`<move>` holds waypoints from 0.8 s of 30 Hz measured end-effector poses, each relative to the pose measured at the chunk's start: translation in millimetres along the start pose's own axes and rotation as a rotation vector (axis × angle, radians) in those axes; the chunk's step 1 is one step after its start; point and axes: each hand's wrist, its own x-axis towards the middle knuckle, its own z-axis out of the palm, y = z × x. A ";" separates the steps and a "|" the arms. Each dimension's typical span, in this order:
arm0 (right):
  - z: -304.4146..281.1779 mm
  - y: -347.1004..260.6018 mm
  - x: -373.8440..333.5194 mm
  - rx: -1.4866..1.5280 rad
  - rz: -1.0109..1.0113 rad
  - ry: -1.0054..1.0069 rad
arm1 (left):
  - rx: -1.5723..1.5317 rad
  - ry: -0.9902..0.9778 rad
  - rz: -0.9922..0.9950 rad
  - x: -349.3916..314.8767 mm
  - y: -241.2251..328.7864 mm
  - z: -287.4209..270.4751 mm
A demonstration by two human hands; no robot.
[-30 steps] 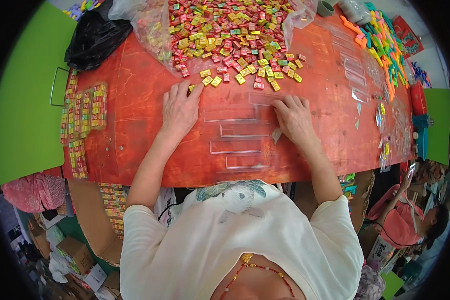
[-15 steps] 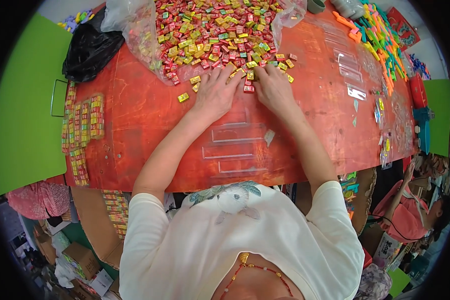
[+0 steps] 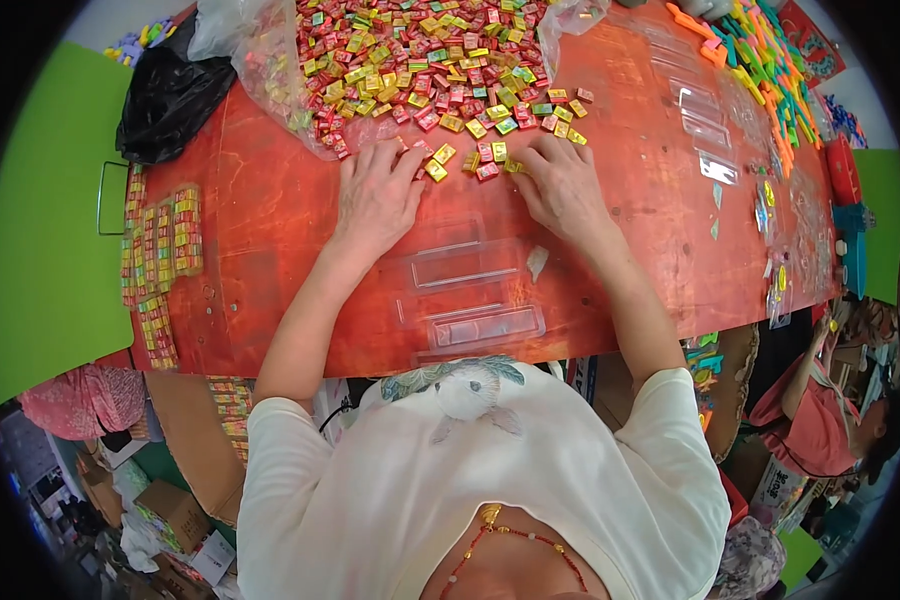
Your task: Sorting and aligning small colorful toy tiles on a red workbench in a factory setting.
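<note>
A large heap of small red and yellow wrapped blocks point(image 3: 440, 60), like candy or gum packs, lies at the far middle of the red table point(image 3: 280, 230). Palm down at its near left edge is my left hand point(image 3: 378, 195), fingers apart, the fingertips beside a few loose blocks. My right hand point(image 3: 562, 190) is bent at the near right edge, its thumb and fingertips closed against a yellow block point(image 3: 513, 165). Between the hands lie several loose blocks point(image 3: 444, 154). Clear plastic trays point(image 3: 467, 267) rest in front of me, one tray point(image 3: 487, 327) close to the table edge.
Filled packs of blocks point(image 3: 187, 230) stand in rows at the left, near a black plastic bag point(image 3: 175, 95). More clear trays point(image 3: 705, 125) and a pile of colourful plastic pieces point(image 3: 770, 70) lie at the right. Another person point(image 3: 810, 420) sits at the lower right.
My hands have moved apart and slightly nearer, the left one going left, and loose blocks show between them. The clear trays in front of me have shifted.
</note>
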 end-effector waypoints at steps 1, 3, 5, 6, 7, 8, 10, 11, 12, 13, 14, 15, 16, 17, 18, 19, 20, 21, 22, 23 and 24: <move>4.0 -3.2 3.6 -0.018 -0.052 0.031 | 0.032 -0.033 -0.016 2.3 1.3 -2.1; 12.8 -9.4 9.6 -0.100 -0.127 0.057 | 0.066 -0.065 -0.034 5.2 2.9 -2.0; 15.2 -13.7 11.1 -0.089 -0.120 0.055 | 0.165 -0.026 0.006 7.8 6.8 2.8; 16.6 -16.2 11.7 -0.079 -0.109 0.052 | 0.179 0.002 -0.006 9.5 10.8 5.6; 17.9 -19.8 11.5 -0.077 -0.114 0.051 | 0.181 0.003 -0.012 11.1 11.9 7.9; 18.0 -23.3 9.7 -0.058 -0.104 0.022 | 0.217 -0.013 -0.004 13.2 13.4 10.7; 18.5 -27.7 7.1 -0.040 -0.096 -0.010 | 0.249 -0.029 0.000 12.3 13.4 13.0; 18.7 -28.3 5.7 -0.012 -0.130 -0.009 | 0.224 -0.035 0.013 11.6 13.4 13.9; 19.0 -28.4 4.7 0.017 -0.163 -0.009 | 0.200 -0.040 0.025 10.9 13.7 14.2; 19.6 -28.0 4.5 0.015 -0.164 -0.011 | 0.198 -0.040 0.024 7.8 15.5 13.0; 20.9 -26.8 5.6 0.040 -0.184 0.023 | 0.173 -0.051 0.037 3.9 18.7 9.6; 21.7 -26.3 7.4 0.065 -0.205 0.057 | 0.148 -0.062 0.050 1.3 20.3 6.7; 20.4 -25.9 10.6 0.067 -0.206 0.057 | 0.149 -0.063 0.048 0.0 19.1 4.9; 16.3 -27.2 14.9 0.062 -0.194 0.080 | 0.111 -0.013 0.023 -2.8 16.8 2.4; 15.2 -27.7 18.6 0.057 -0.183 0.104 | 0.073 0.037 -0.002 -5.4 13.4 -0.7; 18.3 -26.2 23.1 0.053 -0.191 0.110 | 0.070 -0.006 -0.052 -6.1 7.5 -4.8; 20.3 -27.4 27.8 0.057 -0.195 0.111 | 0.074 -0.006 -0.056 -7.9 2.0 -6.8; 21.8 -29.4 32.0 0.014 -0.156 0.016 | 0.102 -0.031 -0.087 -9.9 -2.7 -7.8; 22.8 -30.9 34.7 -0.029 -0.116 -0.078 | 0.129 -0.056 -0.119 -11.8 -5.2 -8.0; 23.9 -31.1 36.6 -0.027 -0.122 -0.078 | 0.113 -0.050 -0.104 -13.4 -5.4 -7.6; 24.5 -29.6 36.9 -0.019 -0.125 -0.071 | 0.114 -0.048 -0.108 -13.4 -4.3 -6.6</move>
